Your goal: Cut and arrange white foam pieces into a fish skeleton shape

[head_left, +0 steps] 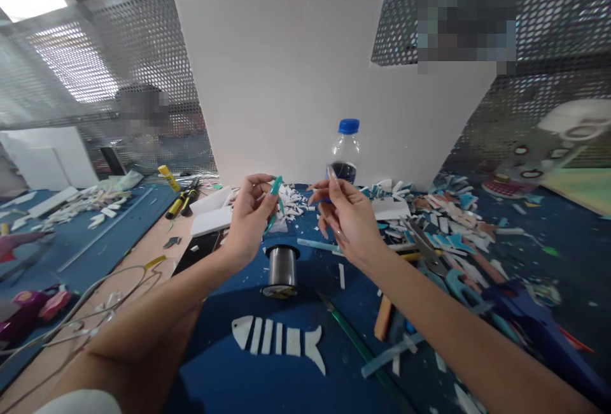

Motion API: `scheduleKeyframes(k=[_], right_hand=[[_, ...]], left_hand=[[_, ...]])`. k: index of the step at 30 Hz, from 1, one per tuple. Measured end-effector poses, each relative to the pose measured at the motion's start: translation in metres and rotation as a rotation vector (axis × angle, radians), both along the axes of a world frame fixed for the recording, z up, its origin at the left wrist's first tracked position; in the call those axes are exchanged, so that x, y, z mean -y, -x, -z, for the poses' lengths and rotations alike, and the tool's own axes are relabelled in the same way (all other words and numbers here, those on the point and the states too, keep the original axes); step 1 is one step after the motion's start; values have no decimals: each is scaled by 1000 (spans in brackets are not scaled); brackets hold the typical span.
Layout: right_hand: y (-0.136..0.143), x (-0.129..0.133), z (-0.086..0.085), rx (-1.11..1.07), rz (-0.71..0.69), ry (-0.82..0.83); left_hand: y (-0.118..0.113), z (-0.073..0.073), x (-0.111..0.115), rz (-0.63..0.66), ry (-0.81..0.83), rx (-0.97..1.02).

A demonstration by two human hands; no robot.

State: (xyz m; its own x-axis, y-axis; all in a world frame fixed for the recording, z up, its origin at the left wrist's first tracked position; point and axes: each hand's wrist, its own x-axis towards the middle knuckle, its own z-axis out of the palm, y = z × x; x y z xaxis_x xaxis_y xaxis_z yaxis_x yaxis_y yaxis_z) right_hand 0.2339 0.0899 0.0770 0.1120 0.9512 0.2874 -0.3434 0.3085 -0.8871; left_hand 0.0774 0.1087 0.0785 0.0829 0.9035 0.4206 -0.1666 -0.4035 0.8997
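- Blue work surface (214,369): strewn with white scraps (291,200).
- Left hand (267,200): thumb and fingers nearly pinched; cannot tell whether anything fine is between.
- Right hand (348,210): fingers loosely curled; its hold cannot be told.
- White fish cutout (268,337): six separate pieces, dark eye, forked tail, lying before the spool.
- Spool (283,267): shiny grey winding, dark rim, below and between both hands.

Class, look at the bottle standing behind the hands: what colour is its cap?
The bottle cap is blue, best seen in the head view.
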Motion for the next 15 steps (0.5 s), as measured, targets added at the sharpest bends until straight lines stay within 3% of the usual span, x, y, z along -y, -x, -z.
scheduleKeyframes(k=[15], right_hand=[[-1,-7,8,41,104,146]], left_hand=[[5,12,4,-108,-323,-321]])
